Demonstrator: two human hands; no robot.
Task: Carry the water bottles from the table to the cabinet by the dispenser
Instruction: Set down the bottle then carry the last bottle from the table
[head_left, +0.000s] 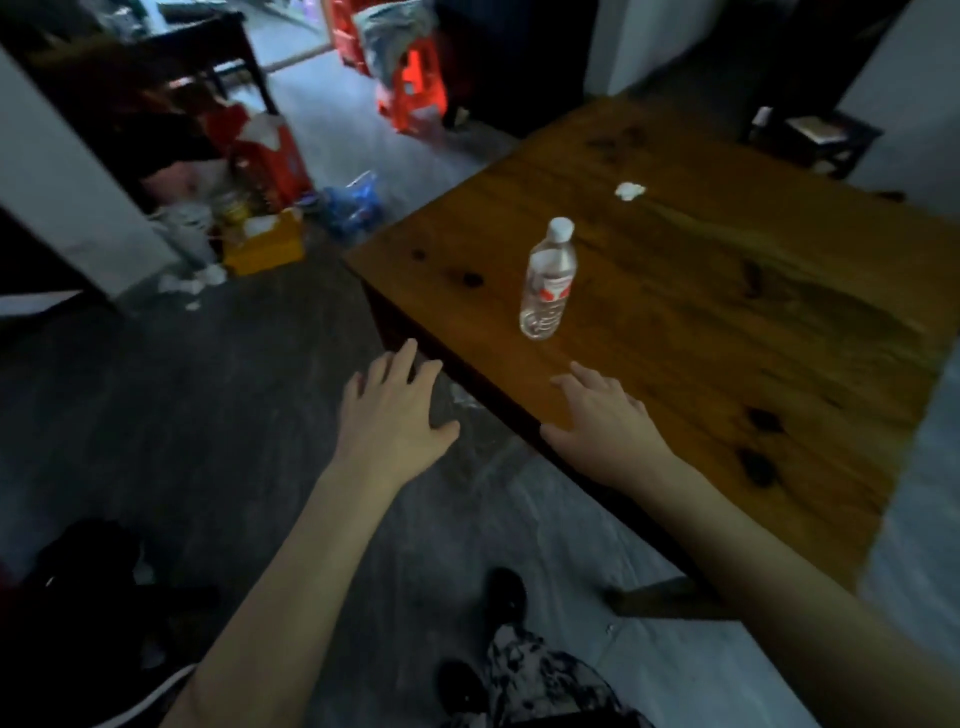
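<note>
Now: bottle (548, 280) upright, red label unreadable; left hand (395, 410), right hand (605, 423) grip wide, empty.

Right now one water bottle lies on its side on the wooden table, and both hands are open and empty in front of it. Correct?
Not quite. The head view shows the water bottle standing upright on the wooden table, not lying down. The rest holds: the left hand and right hand are open and empty.

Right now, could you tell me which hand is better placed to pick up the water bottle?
The right hand, probably: it is open above the table, its fingers pointing at the upright water bottle. The left hand hangs over the floor beside the table's edge.
</note>
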